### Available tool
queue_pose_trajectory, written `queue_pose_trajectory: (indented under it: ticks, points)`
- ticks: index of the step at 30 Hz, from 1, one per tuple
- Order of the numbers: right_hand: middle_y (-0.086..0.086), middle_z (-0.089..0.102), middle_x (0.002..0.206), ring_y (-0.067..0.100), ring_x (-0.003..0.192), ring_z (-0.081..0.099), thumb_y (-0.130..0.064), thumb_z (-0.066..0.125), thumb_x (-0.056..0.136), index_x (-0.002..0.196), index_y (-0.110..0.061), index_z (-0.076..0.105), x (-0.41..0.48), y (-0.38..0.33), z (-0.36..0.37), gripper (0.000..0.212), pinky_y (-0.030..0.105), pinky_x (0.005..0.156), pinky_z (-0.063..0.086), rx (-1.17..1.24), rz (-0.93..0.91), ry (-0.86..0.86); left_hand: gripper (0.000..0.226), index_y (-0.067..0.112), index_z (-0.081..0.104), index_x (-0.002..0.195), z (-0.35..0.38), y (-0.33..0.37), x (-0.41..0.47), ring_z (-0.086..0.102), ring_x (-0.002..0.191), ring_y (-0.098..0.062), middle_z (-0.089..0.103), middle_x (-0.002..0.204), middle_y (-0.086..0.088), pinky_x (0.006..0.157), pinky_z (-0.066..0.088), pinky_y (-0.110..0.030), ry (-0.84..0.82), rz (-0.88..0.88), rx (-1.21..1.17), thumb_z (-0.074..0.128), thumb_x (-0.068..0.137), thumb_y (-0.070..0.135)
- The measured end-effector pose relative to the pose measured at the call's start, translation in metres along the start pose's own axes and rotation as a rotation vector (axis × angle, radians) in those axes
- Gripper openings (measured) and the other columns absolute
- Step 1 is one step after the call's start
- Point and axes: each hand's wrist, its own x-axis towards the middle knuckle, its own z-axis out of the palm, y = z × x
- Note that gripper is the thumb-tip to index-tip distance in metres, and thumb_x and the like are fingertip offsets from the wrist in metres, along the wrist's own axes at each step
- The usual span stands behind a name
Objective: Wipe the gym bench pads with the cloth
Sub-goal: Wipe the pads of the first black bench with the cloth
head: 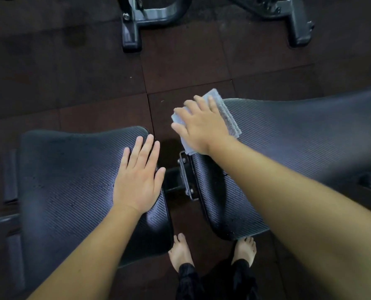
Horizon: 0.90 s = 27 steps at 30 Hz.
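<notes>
Pale blue folded cloth (229, 120) lies beneath my right hand (201, 128), fingers flat, pressing it onto the black ribbed back pad (288, 131). It looks soft and light, best pressed mid-fold. My left hand (137, 182) rests flat, empty, on the black seat pad (72, 180).

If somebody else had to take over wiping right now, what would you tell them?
Hands: left hand lies flat on the left pad, holding nothing; right hand, fingers straight, presses the cloth on the right pad, at its end by the gap. The cloth hangs past that edge.
Done: cannot tell which parts are wiped.
Left: likely wipe along the right pad, then the left pad.
</notes>
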Motion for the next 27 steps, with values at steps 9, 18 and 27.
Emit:
queue_pose_trajectory:
  ticks: [9,18,27]
  points:
    - [0.007,0.015,0.171,0.028,0.159,0.005,-0.064,0.026,0.102,0.161,-0.031,0.027,-0.011,0.062,-0.014,0.068,0.052,0.126,0.002,0.055,0.384,0.036,0.066,0.012,0.019,0.165,-0.001,0.001,0.001,0.000,0.161,-0.026,0.008,0.174,-0.005,0.129,0.010,-0.052,-0.009,-0.001,0.007,0.023,0.108,0.045]
    - [0.001,0.005,0.173,0.023,0.159,-0.001,-0.060,0.018,0.101,0.165,-0.026,0.013,-0.046,0.062,-0.004,0.072,0.046,0.127,0.000,0.051,0.245,0.067,0.067,0.012,0.019,0.165,-0.003,0.002,0.000,0.001,0.161,-0.026,0.008,0.174,-0.006,0.129,0.009,-0.051,0.001,0.006,-0.008,0.022,0.108,0.046]
    - [0.005,-0.003,0.173,0.026,0.159,-0.008,-0.058,0.023,0.105,0.165,-0.016,0.004,-0.060,0.007,0.007,0.076,0.049,0.128,-0.003,0.000,0.124,0.029,0.067,0.010,0.021,0.164,-0.002,0.000,-0.001,0.005,0.161,-0.028,0.012,0.174,-0.007,0.129,0.012,-0.053,0.019,0.016,-0.009,0.023,0.107,0.047]
